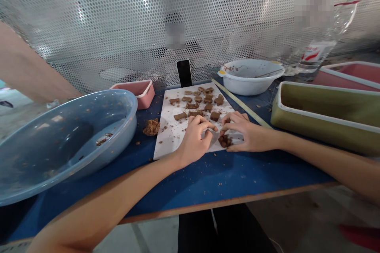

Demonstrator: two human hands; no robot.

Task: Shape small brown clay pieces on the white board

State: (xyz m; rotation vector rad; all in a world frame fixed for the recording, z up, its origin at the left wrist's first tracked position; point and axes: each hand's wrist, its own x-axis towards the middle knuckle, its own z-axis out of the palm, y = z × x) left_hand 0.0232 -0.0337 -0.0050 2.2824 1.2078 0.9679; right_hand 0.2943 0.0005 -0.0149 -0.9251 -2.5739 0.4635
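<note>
My left hand [196, 137] hovers over the front of a white board [168, 144], its fingers curved, thumb and index apart with nothing between them. Beside it, my right hand [244, 131] has thumb and fingertips around a dark brown, crumbly clump [225, 141] at the board's front right. Beyond both hands lie several small brown molded pieces [192, 106], some block-like and some notched, with crumbs among them. A rougher brown lump [151, 127] rests by the board's left edge.
A large blue basin [118, 106] stands at left, near a pink tub [146, 97]. A phone [184, 73] leans against perforated metal [142, 39]. Rightward are a pale stick [243, 104], a white basin [247, 86], an olive planter [314, 120], a pink container [329, 73] and a plastic bottle [316, 53].
</note>
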